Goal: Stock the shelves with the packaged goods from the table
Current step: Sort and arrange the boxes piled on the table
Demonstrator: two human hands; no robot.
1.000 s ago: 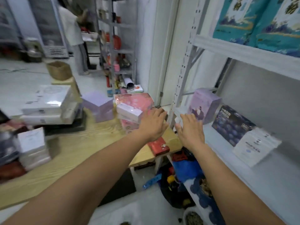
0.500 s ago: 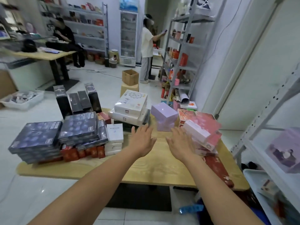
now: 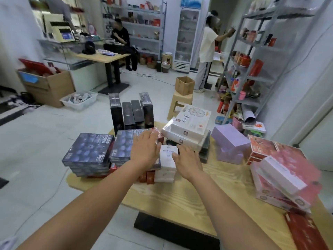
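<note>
Left hand (image 3: 144, 150) and right hand (image 3: 189, 162) are both spread wide and hold nothing. They reach in from either side of the short stack of white boxes (image 3: 167, 157), which stands near the middle of the counter (image 3: 189, 199), a little toward its left edge. The left palm lies over the nearer stack of blue boxes (image 3: 122, 145), just left of the white ones. The right thumb is at the white stack's right side (whether it touches yet I cannot tell).

The step seems to be picking up the top white box, and the risk lies in the crowding. The blue boxes sit tight against the white stack, and small red boxes (image 3: 150, 177) are wedged at its foot, so a sideways pull could drag a glossy blue box along or tip the stack. Gripping only the top box may also leave the lower ones askew. Lilac boxes (image 3: 230, 139) stand toward the far right corner and pink boxes (image 3: 284, 170) lean at the right edge, well apart from the hands.
</note>
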